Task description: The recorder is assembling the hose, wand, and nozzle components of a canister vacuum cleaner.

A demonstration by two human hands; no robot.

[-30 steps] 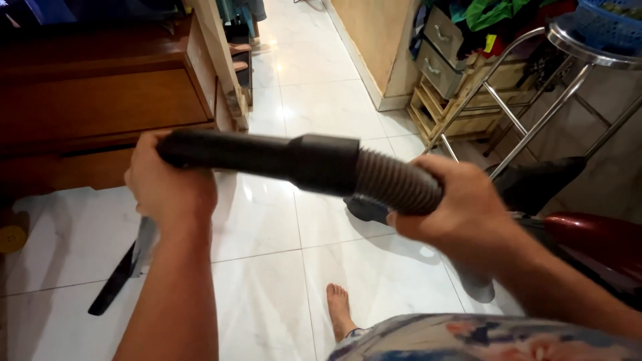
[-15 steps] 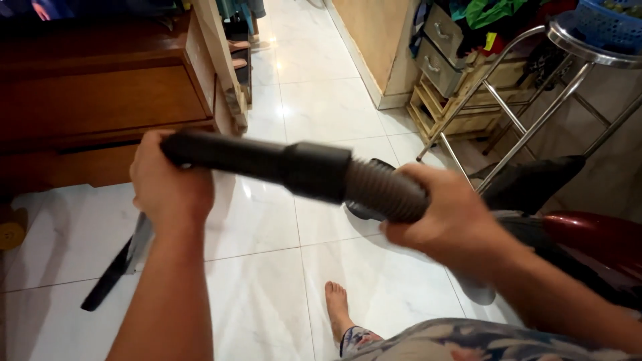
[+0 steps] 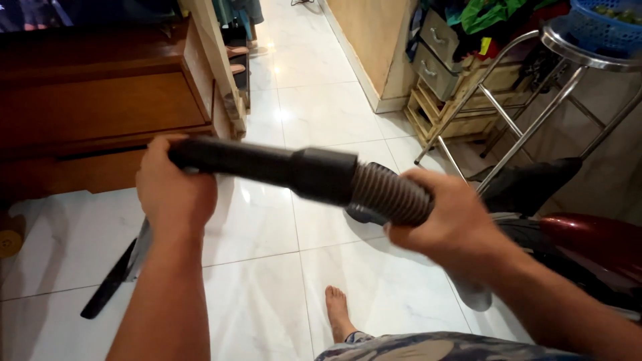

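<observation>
Currently both hands are on a black vacuum hose assembly held roughly level at chest height over the white tiled floor (image 3: 267, 220).

- Left hand (image 3: 175, 190): grip clenched around the far end of the smooth black tube (image 3: 231, 159); fingers wrap it fully, so the tube's tip is hidden.
- Right hand (image 3: 447, 217): grip clenched around the ribbed grey hose (image 3: 388, 192), just past where it enters the black collar (image 3: 324, 175).
- Collar sits between the two hands, touching neither.
- Flat black crevice nozzle (image 3: 110, 284) hangs below the left hand, angled down to the left above the tiles; can't tell whether it joins the tube, the hand covers that spot.
- Dark red vacuum body (image 3: 588, 244) is at the right, behind the right forearm.
- One bare foot (image 3: 339, 311) is on the tiles below the hose.

Surroundings: brown wooden cabinet (image 3: 100, 113) at upper left, chrome stool frame (image 3: 521, 113) at upper right carrying a blue basket (image 3: 602, 27), and a wooden crate shelf with grey drawers (image 3: 441, 67) against the tan wall.
</observation>
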